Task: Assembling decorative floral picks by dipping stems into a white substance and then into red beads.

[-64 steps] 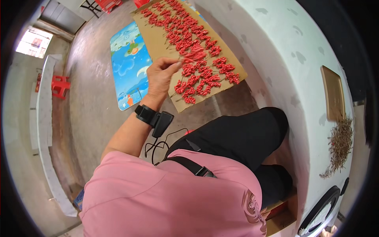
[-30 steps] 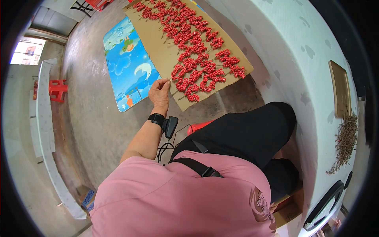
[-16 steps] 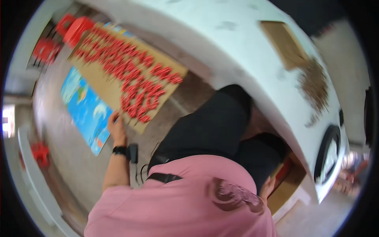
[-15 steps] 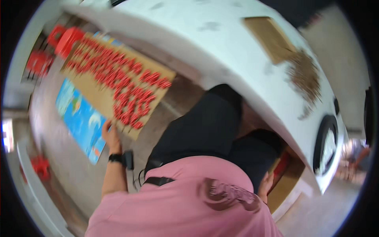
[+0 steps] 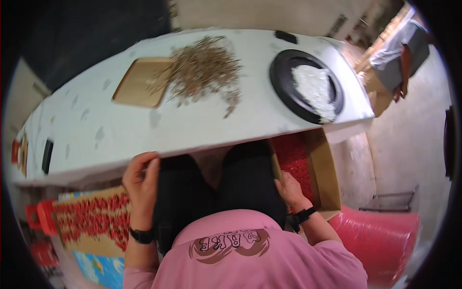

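Observation:
My left hand [image 5: 140, 182] is raised just below the table's near edge. Its fingers are bent, with a gap between them and the thumb, and I see nothing in them. On the right, my right hand [image 5: 290, 189] is curled over the near wall of a cardboard box [image 5: 324, 166], beside my thigh. Some of its fingertips are hidden. Inside that box lies a mass of small red pieces [image 5: 294, 159]. At the lower left, rows of red bunches [image 5: 94, 216] rest on a sheet of cardboard [image 5: 115, 246].
A long white table [image 5: 192, 127] spans the view ahead. On it are a gold tray [image 5: 137, 84], a pile of thin brown stems [image 5: 204, 65] and a black round dish [image 5: 284, 86] with white pieces [image 5: 313, 89]. A red wrapped roll [image 5: 380, 241] stands at the right. Another person [image 5: 406, 58] is at the far right.
My view has swung right, toward the table. My left hand has left the edge of the cardboard with the red bunches and come up by the table edge. The right hand stays at the box.

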A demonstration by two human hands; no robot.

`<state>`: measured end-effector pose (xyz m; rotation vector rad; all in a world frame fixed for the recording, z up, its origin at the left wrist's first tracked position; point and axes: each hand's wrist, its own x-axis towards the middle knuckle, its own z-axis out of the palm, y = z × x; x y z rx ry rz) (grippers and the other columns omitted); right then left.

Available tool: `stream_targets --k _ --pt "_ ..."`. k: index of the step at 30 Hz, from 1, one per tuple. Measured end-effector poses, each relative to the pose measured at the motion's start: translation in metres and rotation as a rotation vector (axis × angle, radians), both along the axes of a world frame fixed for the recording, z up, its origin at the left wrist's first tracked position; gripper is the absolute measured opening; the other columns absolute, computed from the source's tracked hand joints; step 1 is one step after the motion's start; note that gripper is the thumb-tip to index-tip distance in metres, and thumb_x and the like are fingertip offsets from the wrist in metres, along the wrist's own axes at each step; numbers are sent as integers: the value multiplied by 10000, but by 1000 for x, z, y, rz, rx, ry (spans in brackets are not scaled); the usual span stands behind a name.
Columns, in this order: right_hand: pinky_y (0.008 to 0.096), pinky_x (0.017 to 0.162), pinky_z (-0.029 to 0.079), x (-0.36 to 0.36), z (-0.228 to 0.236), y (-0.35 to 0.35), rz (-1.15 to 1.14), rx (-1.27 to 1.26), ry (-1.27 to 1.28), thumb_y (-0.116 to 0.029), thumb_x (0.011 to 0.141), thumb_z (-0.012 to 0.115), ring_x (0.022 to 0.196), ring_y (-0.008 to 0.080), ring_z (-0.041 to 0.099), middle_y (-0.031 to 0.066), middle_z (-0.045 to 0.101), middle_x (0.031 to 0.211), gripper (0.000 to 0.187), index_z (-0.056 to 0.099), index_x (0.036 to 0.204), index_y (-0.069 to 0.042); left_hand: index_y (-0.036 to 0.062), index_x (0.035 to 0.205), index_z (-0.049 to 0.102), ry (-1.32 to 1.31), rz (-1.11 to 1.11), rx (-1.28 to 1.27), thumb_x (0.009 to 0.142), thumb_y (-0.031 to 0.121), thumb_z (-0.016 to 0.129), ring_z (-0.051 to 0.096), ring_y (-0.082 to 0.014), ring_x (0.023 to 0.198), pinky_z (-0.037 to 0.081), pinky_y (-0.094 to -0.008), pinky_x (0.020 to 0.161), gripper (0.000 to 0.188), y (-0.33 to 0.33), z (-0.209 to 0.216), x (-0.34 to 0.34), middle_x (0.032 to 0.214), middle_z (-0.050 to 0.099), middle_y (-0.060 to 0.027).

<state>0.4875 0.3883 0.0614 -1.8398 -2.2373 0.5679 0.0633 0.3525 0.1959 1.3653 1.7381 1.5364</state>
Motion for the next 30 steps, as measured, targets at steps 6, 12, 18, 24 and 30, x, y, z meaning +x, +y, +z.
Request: stream_targets --k 6,12,18,24,30 --pt "450 801 516 -7 46 -3 -24 -81 -93 -259 899 606 957 368 615 177 616 1004 340 552 1155 -42 46 1013 651 400 -302 59 783 35 724 639 -254 794 514 -308 712 241 116 28 104 936 647 -117" --pt "431 739 527 -13 72 8 78 108 4 -196 872 636 877 347 633 156 627 957 273 604 1093 -39 58 973 643 696 -108 168 757 91 748 625 -302 715 507 -387 645 243 165 -18 120 870 634 -119" --pt "390 676 531 -68 122 53 250 402 208 -66 833 662 790 326 641 138 627 892 226 645 1056 -41 37 951 627 549 -105 185 788 96 727 615 -258 669 497 -365 623 200 170 -28 109 802 628 -99" --pt "326 664 528 -136 152 103 333 558 324 -1 808 671 774 266 640 107 634 902 233 667 1037 -40 12 920 614 -194 -300 -17 857 112 676 581 -143 644 486 -281 617 134 159 -26 92 760 624 -71" --pt "338 645 510 -178 135 128 292 430 476 -22 786 698 762 250 628 86 628 864 222 668 1001 -67 6 893 610 -536 -411 -23 865 104 664 579 -126 652 481 -273 613 115 156 -25 85 761 629 -72"
